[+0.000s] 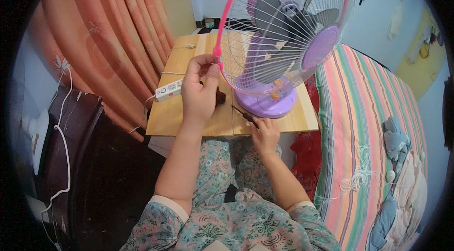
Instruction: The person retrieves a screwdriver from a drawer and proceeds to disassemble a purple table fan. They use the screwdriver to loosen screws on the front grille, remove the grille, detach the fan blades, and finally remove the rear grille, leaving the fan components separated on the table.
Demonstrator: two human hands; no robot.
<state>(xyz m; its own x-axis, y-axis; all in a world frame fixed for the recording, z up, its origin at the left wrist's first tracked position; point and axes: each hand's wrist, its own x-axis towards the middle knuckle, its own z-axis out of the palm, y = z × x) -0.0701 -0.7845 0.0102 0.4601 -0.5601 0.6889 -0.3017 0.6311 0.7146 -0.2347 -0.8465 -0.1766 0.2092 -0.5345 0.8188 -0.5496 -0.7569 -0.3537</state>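
A purple table fan (267, 104) stands on a small wooden table (189, 121), with grey blades inside a white wire guard ringed in pink. My left hand (199, 88) is raised at the guard's left edge, thumb and fingers pinching a pink clip (217, 52) on the rim. Lower down, near the table's front edge, my right hand (266, 136) is closed around a slim dark screwdriver (248, 117) whose tip points to the upper left. Behind my left wrist lies a dark brown object (220, 97), partly hidden, its kind unclear.
A white power strip (169, 91) with a cable rests at the table's left edge. Orange curtains (104, 38) hang on the left above a dark wooden cabinet (113, 175). To the right is a bed with a striped sheet (350, 123), a tangled white cord (358, 175) and clothes (399, 189).
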